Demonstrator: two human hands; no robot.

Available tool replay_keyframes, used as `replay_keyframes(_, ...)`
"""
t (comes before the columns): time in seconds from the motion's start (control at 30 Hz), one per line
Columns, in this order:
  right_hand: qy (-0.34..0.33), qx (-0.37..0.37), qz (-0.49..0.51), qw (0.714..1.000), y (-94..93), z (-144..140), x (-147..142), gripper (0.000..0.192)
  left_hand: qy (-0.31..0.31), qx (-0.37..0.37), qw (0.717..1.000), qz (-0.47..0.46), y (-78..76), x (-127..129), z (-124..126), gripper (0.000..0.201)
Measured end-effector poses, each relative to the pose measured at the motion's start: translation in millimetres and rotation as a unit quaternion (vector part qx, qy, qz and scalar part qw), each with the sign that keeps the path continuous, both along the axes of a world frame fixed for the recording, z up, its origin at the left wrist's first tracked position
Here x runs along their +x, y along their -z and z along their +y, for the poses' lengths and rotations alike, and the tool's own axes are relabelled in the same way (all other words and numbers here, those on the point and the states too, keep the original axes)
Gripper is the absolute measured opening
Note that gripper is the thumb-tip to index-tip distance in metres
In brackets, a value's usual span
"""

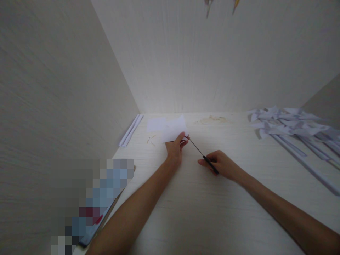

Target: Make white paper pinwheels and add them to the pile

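Observation:
My left hand (175, 150) is closed on the lower right edge of a white sheet of paper (174, 128), with the thumb on top and fingers beneath. My right hand (221, 164) grips the black handle of a slim tool (210, 165), whose exact kind I cannot make out. Its thin dark shaft points up and left, and the tip meets the paper's edge beside my left fingers. Whether the tip touches the paper is too blurred to tell. Another white paper piece (155, 124) lies flat just left of the held sheet.
Folded white paper strips (131, 130) lie at the left wall. Several paper pieces with long stems (289, 124) are heaped at the right. Small thin scraps (151, 139) and tan crumbs (217, 118) dot the table (186, 209). A phone-like slab (106, 209), partly pixelated, leans at the left.

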State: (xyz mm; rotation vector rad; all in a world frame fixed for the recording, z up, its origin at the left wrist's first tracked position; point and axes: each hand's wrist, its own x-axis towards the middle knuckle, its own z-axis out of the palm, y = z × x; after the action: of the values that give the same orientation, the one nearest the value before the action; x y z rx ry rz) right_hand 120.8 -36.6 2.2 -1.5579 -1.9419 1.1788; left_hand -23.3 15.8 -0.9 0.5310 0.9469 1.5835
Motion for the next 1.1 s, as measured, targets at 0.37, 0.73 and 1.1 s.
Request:
replay_keyframes(0.37, -0.005, 0.001, -0.005, 1.000, 0.9, 0.3, 0.3, 0.047, 0.007, 0.012, 1.000, 0.003, 0.8, 0.1, 0.0, 0.011)
replay_keyframes(0.73, -0.006, 0.004, -0.002, 1.000, 1.5, 0.8, 0.2, 0.048, 0.002, 0.004, 1.000, 0.005, 0.5, -0.3, -0.4, 0.014)
replay_keyframes(1.1, 0.000, -0.007, 0.002, 1.000, -0.2, 0.2, 0.0, 0.048, 0.007, 0.002, 1.000, 0.008, 0.4, -0.6, -0.3, 0.010)
